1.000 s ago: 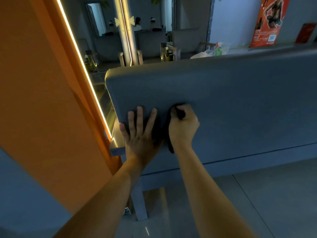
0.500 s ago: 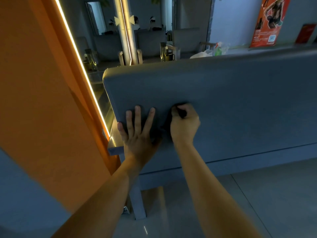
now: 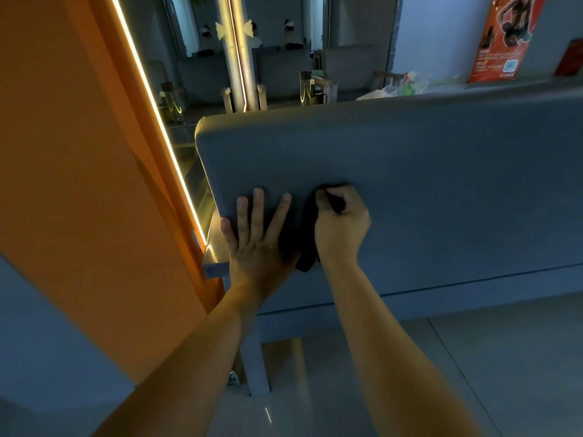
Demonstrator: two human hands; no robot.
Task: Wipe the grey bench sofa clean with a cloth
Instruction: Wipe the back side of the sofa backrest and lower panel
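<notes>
Left hand [image 3: 257, 244] lay flat, fingers spread, palm pressed on grey sofa [image 3: 426, 184] back near left end. Right hand [image 3: 340, 228] fisted around dark cloth [image 3: 307, 247], pressing it against sofa just beside left hand. Both forearms extended forward.

You are working with a single view, the head camera, so no second view is sharing any part of the scene. It is looking forward and down from above your forearms, sitting close to the near left end of the grey bench sofa [image 3: 410, 184], which is filling the middle and right. The wide lens is bending the orange wall [image 3: 79, 152] along the left edge. Far off it is reaching the mirrors [image 3: 274, 58], and low down the floor [image 3: 489, 357].
</notes>
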